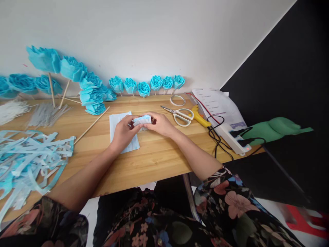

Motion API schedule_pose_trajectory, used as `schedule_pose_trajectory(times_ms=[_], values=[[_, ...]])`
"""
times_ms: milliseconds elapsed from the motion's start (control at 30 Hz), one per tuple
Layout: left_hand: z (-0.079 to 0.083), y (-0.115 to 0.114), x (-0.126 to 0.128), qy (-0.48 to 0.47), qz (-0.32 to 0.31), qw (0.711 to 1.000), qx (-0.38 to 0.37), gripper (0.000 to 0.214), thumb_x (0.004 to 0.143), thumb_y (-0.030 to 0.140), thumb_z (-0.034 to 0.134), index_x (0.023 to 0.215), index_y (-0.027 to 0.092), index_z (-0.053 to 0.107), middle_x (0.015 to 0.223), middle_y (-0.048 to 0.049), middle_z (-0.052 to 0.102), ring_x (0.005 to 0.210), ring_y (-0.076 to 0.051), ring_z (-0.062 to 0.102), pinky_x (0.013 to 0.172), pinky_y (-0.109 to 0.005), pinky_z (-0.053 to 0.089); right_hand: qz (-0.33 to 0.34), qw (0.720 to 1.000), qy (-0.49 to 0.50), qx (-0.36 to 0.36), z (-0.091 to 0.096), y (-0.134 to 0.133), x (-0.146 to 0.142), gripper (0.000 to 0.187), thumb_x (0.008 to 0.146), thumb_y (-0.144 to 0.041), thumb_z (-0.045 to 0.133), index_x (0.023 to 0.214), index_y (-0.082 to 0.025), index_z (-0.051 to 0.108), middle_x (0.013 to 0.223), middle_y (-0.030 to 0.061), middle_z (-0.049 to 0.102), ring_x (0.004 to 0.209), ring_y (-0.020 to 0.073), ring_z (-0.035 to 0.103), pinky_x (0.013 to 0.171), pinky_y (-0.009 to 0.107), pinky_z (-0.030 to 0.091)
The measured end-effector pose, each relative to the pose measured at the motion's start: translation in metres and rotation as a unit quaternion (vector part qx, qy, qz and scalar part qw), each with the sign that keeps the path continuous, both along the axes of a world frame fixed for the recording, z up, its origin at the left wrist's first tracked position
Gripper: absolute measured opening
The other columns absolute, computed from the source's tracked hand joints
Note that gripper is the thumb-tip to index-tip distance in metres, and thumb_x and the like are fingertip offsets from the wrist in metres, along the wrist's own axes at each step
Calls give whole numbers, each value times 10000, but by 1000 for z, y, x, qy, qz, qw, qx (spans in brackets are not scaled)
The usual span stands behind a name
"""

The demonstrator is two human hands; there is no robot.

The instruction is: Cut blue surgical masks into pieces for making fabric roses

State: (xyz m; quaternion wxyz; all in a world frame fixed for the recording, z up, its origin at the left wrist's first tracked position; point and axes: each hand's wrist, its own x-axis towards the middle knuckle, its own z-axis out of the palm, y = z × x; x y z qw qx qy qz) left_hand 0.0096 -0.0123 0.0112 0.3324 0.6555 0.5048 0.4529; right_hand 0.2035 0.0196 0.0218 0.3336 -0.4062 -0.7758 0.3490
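Between my two hands, just above the table, is a small folded stack of pale blue and white face-mask fabric (142, 120). My left hand (125, 132) grips its left end, thumb in front and fingers behind. At the right end, my right hand (160, 124) pinches it the same way. Under my left hand lies a flat pale blue rectangular piece of the same fabric (118, 120), partly covered by that hand. Right of my right hand, white-handled scissors (183, 115) rest with the blades partly apart.
Blue fabric roses (144, 89) on sticks line the wall. Cut strips (33, 157) heap at the left, near thin wires (48, 114) and a wooden stick (92, 125). Rightward are a tape roll (177, 104), a yellow glue gun (199, 116), cables and a power strip (231, 139).
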Motion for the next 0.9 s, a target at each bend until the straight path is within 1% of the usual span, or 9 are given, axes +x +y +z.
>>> schedule_pose_trajectory(times_ms=[167,300,433,533,600,633,733,833,900], values=[[0,-1,0,-25,19,999,-3,267,745,401,720,913,197,688,896,-37,621,767,-162,562,631,-257,477,9,999,33,-35,2,-1,3,432,801,-269,729,1228,-204,729,1077,51,745,885,186,658,786,298,508],[-1,-3,2,-58,17,998,-1,258,748,372,734,931,193,698,931,-49,616,859,-183,581,611,-244,508,16,997,52,-53,2,-1,4,439,800,-266,733,1236,-214,722,1153,61,741,925,189,671,818,319,528],[-2,-3,3,-71,9,997,12,244,767,332,745,972,202,719,947,-51,626,894,-184,588,659,-252,539,19,996,58,-68,1,-2,1,449,805,-254,723,1254,-226,713,1214,60,738,972,194,685,857,338,539],[-2,-3,3,-75,-3,997,14,268,769,346,748,995,205,721,962,-52,630,905,-187,599,688,-258,538,23,995,59,-75,2,-4,0,477,807,-241,714,1283,-215,698,1230,66,733,976,194,688,860,333,545],[-1,-3,2,-58,1,998,23,272,766,353,747,993,204,723,931,-46,627,865,-180,594,674,-253,513,20,995,59,-74,3,-4,0,482,813,-228,695,1295,-212,693,1219,64,734,950,189,685,844,325,548],[0,-3,1,-45,7,999,29,264,767,353,745,982,201,724,887,-35,618,812,-168,579,657,-251,492,16,995,60,-73,3,-4,0,479,817,-225,685,1296,-215,693,1202,60,737,926,184,681,830,322,549],[4,-2,-2,-10,19,999,32,215,805,356,719,947,194,732,741,5,569,664,-132,492,625,-260,425,13,994,81,-76,2,-3,1,470,823,-243,677,1292,-224,695,1127,44,750,867,176,672,799,318,551],[9,-2,-5,10,5,1000,28,172,852,345,678,905,195,744,709,8,583,653,-131,483,633,-274,392,35,988,123,-87,0,-2,1,467,815,-271,690,1279,-225,699,1131,36,747,914,182,676,826,323,553],[11,-2,-6,19,-5,999,36,160,850,335,673,808,191,727,693,5,578,650,-132,486,632,-281,379,53,985,141,-90,0,-2,0,464,809,-272,694,1271,-226,702,1177,38,738,967,187,675,860,327,552]])
